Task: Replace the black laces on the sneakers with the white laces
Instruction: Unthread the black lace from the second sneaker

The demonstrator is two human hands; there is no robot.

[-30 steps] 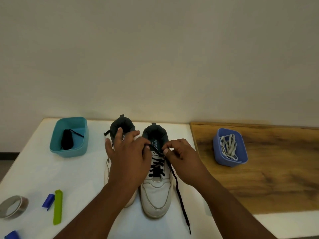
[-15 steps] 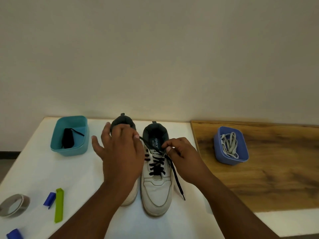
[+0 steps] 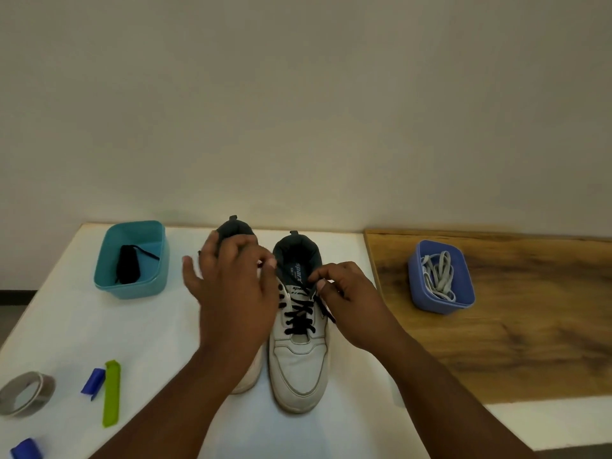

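A person is unlacing the right sneaker (image 3: pixel 299 352), which stands on the white table (image 3: pixel 66 326) beside its mate, toe toward the viewer, heel toward the wall. The right hand (image 3: pixel 351 303) pinches the black lace (image 3: pixel 299 314) near the top eyelets; the left hand (image 3: pixel 235 293), blurred, seems loosely spread. Next, the lace must be drawn from each lower row. White laces (image 3: pixel 438 274) wait in the blue tub (image 3: pixel 440 303).

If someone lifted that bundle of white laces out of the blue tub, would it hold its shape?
Probably not. The white laces lie in loose loops, so they would likely droop and unravel. They look thin and flat, so probably very light. The blue tub might barely shift.
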